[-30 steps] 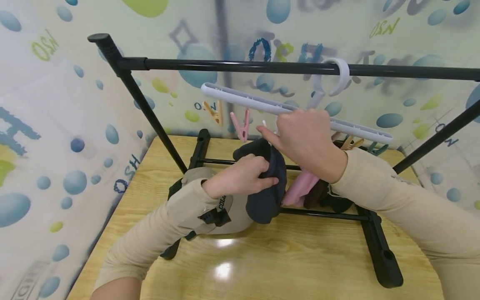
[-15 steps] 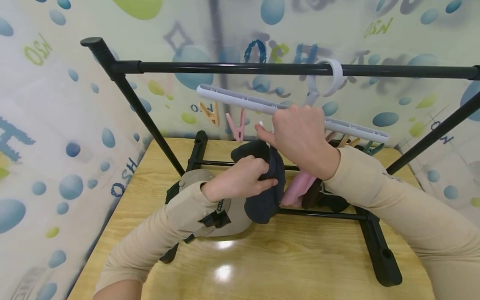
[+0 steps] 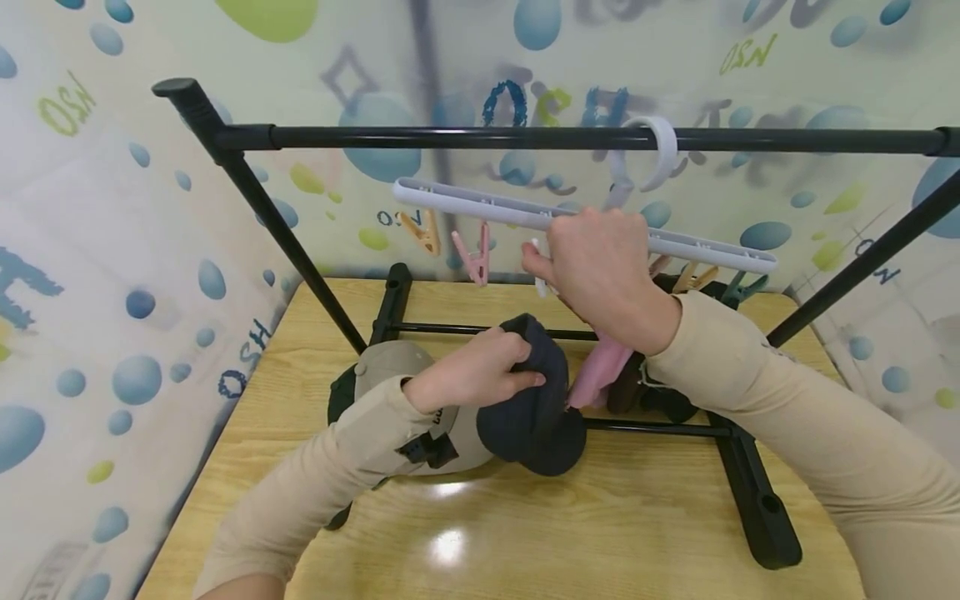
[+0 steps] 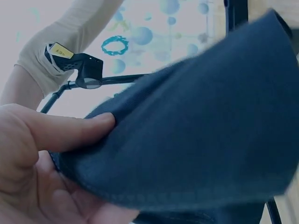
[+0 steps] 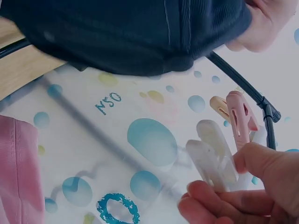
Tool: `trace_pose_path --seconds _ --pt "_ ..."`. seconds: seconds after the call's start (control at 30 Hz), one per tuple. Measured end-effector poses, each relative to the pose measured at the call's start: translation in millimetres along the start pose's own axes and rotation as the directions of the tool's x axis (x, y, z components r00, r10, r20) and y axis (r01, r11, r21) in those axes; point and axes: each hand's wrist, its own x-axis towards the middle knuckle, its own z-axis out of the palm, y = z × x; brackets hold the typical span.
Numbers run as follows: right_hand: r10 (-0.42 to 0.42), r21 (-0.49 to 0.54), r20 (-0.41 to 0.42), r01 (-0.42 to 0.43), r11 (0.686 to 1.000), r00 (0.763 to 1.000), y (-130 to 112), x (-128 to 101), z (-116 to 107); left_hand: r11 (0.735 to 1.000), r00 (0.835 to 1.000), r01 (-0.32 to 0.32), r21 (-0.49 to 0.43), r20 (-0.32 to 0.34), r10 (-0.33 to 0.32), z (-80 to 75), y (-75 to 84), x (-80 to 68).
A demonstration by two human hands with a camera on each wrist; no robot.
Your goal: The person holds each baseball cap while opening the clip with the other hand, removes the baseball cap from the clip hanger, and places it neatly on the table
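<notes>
My left hand [image 3: 472,372] grips a navy cap [image 3: 528,412] by its upper edge, thumb on the near side, as the left wrist view shows up close. The cap hangs below the pale lilac hanger [image 3: 472,200]. At the hanger's middle, my right hand [image 3: 603,271] pinches a white clothespin [image 5: 212,156] between thumb and fingers. Only a bit of that clothespin shows past the thumb in the head view. In the right wrist view the cap is apart from the clothespin. Pink [image 3: 475,254] and yellow clothespins [image 3: 422,232] dangle to the left.
The hanger hooks over the black rack's top bar [image 3: 450,137]. A beige cap [image 3: 390,362] lies on the wooden table [image 3: 570,533], partly under my left forearm. Behind my right wrist are a pink cloth item [image 3: 600,371], dark items and a green clothespin [image 3: 742,287].
My left hand has drawn the navy cap down, away from the white clothespin, and its lower part has swung right. My right hand stays at the hanger. The head view has shifted slightly.
</notes>
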Motion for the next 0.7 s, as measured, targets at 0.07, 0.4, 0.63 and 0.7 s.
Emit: trace_pose_path --seconds 0.07,0.4,0.63,0.7 --pt "-0.006 0.004 0.003 0.006 1.0 1.0 0.1 -0.4 -0.1 1.0 1.0 0.004 -0.026 0.006 -0.004 1.4 -3.0 -2.7" --pt "-0.033 -0.045 -0.019 0.032 0.998 0.999 0.0 -0.5 0.4 0.997 0.995 -0.03 -0.067 -0.093 0.023 -0.3 -16.4 -22.8" --pt "-0.041 -0.062 -0.038 0.038 0.997 0.998 -0.8 0.0 1.6 0.992 0.991 0.02 -0.124 -0.132 -0.037 -7.4 -22.9 -37.4" --pt "-0.042 -0.063 -0.045 0.039 0.997 0.998 -1.1 -0.4 1.7 0.99 0.988 0.025 -0.142 -0.147 -0.046 -9.1 -24.8 -41.1"
